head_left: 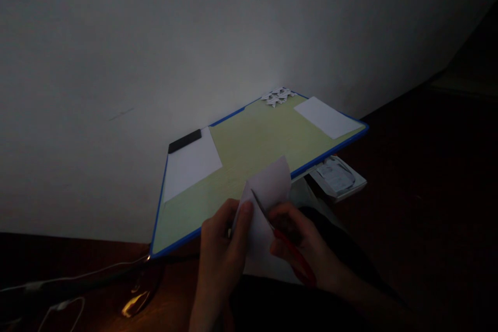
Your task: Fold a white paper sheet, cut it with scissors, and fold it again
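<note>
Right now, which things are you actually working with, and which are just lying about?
In use: folded white paper sheet in the left hand; red-handled metal scissors in the right hand.
Lying about: green blue-edged board; left flat white sheet; right flat white sheet; black rectangular block; pile of white paper cut-outs; white cables.

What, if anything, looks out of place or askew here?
Nothing spilled or damaged. The green board lies askew to the wall, with paper cutouts bunched at its far edge. The left hand holds the folded paper, the right hand the scissors.
</note>
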Demonstrator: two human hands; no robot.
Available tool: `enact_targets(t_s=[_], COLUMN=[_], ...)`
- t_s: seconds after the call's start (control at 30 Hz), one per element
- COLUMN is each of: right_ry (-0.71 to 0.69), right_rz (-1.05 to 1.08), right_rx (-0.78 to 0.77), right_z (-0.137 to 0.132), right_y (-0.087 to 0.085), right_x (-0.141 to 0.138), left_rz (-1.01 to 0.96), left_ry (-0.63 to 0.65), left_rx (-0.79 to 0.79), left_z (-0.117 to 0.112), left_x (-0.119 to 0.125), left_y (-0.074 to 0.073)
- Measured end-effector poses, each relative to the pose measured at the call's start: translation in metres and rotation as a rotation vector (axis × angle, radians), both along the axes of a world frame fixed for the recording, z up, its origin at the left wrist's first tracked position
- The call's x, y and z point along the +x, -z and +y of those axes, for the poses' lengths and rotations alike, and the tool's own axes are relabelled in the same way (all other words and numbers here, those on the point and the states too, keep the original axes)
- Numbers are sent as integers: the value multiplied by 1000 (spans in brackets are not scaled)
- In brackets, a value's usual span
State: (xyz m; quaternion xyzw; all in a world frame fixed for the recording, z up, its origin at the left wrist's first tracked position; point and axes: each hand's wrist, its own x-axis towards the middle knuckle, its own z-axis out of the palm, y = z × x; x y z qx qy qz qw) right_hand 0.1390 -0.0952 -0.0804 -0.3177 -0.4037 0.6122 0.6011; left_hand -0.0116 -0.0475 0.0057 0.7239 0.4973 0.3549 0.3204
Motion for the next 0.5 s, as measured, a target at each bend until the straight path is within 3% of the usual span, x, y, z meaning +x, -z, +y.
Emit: enact_targets(t_s=[0.5], right_ry=[14], right_rz=[12], right_rx=[-4], right_z=[0], right_y=[-3], right_x=[-3], left_rz=[-12], left_ry=[18], left_rx=[23], left_z=[2], left_x=[-2], left_y=[1])
